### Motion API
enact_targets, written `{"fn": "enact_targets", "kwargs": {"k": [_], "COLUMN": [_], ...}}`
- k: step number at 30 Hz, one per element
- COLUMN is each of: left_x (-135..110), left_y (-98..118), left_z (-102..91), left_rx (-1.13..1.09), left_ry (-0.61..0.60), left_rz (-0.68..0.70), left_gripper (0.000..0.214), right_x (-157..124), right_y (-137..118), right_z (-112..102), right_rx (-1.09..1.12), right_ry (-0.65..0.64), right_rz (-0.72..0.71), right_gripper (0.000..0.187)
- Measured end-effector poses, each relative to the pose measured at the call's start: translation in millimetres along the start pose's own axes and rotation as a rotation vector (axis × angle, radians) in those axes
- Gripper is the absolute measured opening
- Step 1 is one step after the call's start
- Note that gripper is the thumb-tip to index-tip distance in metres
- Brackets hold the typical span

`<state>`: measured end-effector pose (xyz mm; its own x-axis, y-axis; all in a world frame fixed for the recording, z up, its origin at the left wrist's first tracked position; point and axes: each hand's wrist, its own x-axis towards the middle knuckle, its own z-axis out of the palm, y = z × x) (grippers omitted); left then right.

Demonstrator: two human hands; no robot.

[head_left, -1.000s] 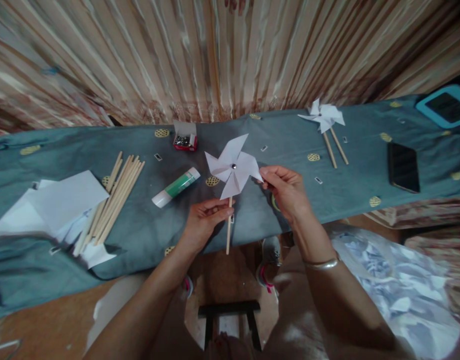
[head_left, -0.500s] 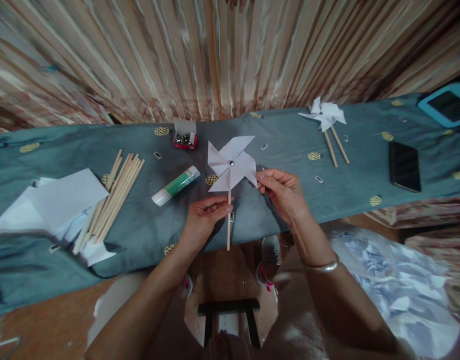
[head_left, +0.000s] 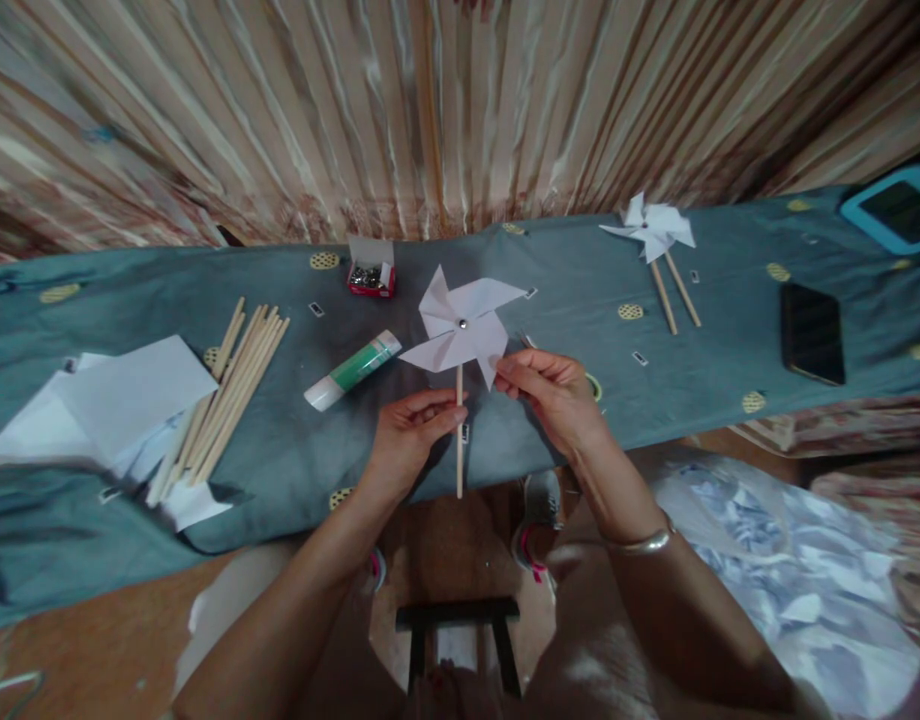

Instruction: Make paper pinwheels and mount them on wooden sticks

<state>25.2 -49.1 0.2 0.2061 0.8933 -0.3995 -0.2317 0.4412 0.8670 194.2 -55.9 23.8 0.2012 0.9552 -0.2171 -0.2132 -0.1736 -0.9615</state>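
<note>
A white paper pinwheel (head_left: 471, 335) with a silver pin at its centre is held upright over the front of the table. Its wooden stick (head_left: 460, 460) is pinched between the thumb and fingers of my left hand (head_left: 411, 435). My right hand (head_left: 546, 385) has the tip of the lower right blade between thumb and forefinger. Behind that hand, scissors (head_left: 595, 387) lie mostly hidden; a bit of a yellow-green handle shows. To the left of the pinwheel lies a green and white glue stick (head_left: 355, 370), and behind it stands an open red box of metal pins (head_left: 371, 280).
Several wooden sticks (head_left: 239, 390) and white paper sheets (head_left: 137, 385) lie on the left of the cloth-covered table (head_left: 272, 500). Toward the right are white pinwheels (head_left: 659, 228), a black phone (head_left: 811, 333) and a blue-framed device (head_left: 899, 210). A plastic bag (head_left: 797, 580) sits below at right.
The pinwheel's blades have turned clockwise. My right hand has moved slightly left and down with a blade tip, uncovering part of the scissors. My left hand stays on the stick.
</note>
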Motion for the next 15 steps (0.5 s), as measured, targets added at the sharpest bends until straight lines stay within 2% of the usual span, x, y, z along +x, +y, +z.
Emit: {"fn": "enact_targets", "kwargs": {"k": [15], "left_x": [-0.3], "left_y": [0.1], "left_z": [0.8], "left_rx": [-0.015], "left_ry": [0.001], "left_rz": [0.001], "left_gripper": [0.032], "right_x": [-2.8], "right_y": [2.8], "right_z": [8.6], "right_rx": [-0.021], "right_ry": [-0.053], "right_rz": [0.029], "right_gripper": [0.029]}}
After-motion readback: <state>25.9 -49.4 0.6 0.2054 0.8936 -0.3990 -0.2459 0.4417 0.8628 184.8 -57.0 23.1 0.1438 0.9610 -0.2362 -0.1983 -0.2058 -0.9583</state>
